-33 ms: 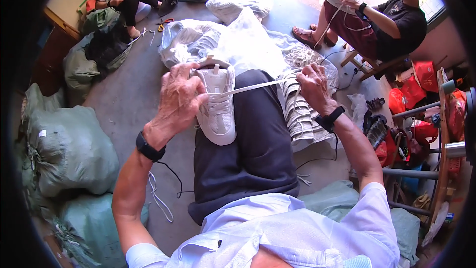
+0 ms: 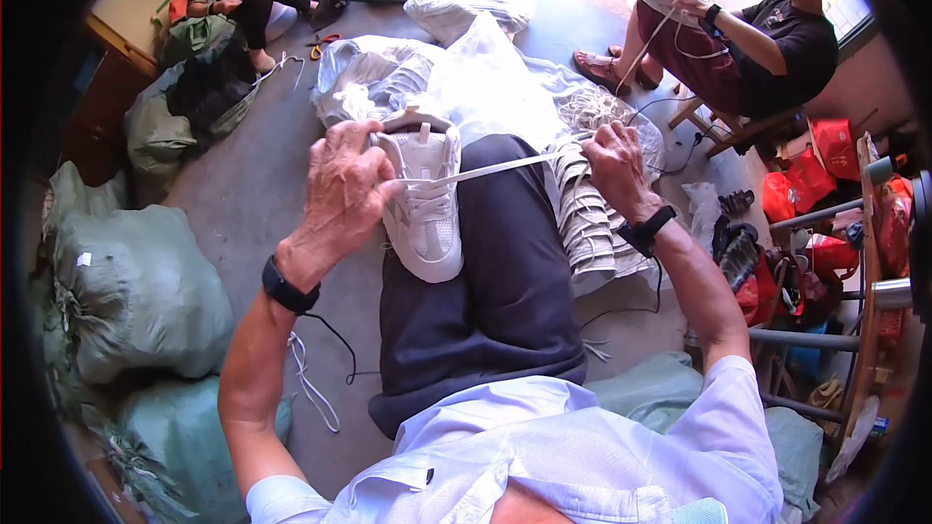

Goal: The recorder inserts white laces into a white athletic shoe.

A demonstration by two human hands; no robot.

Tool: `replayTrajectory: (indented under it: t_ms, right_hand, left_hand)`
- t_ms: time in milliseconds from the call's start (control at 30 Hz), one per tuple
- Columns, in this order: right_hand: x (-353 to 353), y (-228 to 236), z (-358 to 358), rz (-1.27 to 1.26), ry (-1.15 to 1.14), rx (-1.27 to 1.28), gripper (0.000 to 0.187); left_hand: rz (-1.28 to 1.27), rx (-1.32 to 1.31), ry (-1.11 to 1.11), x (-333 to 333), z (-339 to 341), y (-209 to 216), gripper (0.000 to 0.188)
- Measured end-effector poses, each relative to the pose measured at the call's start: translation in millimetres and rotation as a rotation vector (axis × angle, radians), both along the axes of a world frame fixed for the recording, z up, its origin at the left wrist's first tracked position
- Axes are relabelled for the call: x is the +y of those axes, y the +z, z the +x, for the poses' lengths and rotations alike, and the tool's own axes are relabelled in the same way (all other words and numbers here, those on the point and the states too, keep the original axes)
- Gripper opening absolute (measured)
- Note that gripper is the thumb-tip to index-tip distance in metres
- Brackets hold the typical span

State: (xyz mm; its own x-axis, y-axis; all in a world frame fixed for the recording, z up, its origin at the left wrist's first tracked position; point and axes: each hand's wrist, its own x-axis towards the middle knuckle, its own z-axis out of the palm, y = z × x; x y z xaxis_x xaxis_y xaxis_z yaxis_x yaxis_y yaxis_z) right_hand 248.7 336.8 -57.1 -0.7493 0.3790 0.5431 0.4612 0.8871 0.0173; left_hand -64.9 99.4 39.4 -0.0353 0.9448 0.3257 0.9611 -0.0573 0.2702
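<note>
A white sneaker (image 2: 425,209) rests on my left thigh, toe toward me, with lacing across its tongue. Against its left side, my left hand (image 2: 342,189) is closed, fingers at the collar and thumb by the upper eyelets. From those eyelets a flat white shoelace (image 2: 507,168) runs taut to the right, over my right knee. My right hand (image 2: 621,170) is closed in a pinch on the lace's far part. Just below that hand stands a row of nested white shoes (image 2: 587,233) with loose laces.
Clear plastic bags of shoes (image 2: 398,73) lie ahead. Stuffed green sacks (image 2: 141,291) stand at left. A rack (image 2: 859,330) with red bags (image 2: 809,180) is at right. Two people sit farther off, one holding a shoe (image 2: 660,0). Orange-handled scissors (image 2: 323,44) lie on the floor.
My left hand has shifted very slightly left at the sneaker's side. The lace stays stretched between both hands.
</note>
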Motion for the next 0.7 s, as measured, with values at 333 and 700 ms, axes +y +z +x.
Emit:
replayTrajectory:
  t_ms: [333, 700]
  right_hand:
    - [63.5, -31.2, 56.6, -1.083, -0.487, 0.503, 0.012]
    - [152.8, -20.3, 154.1, -1.400, -0.392, 1.494, 0.024]
  left_hand:
    - [-0.416, -0.964, 0.523, -41.0, -65.5, -114.5, 0.032]
    - [0.023, -2.361, 0.542, -16.2, -75.9, -156.9, 0.023]
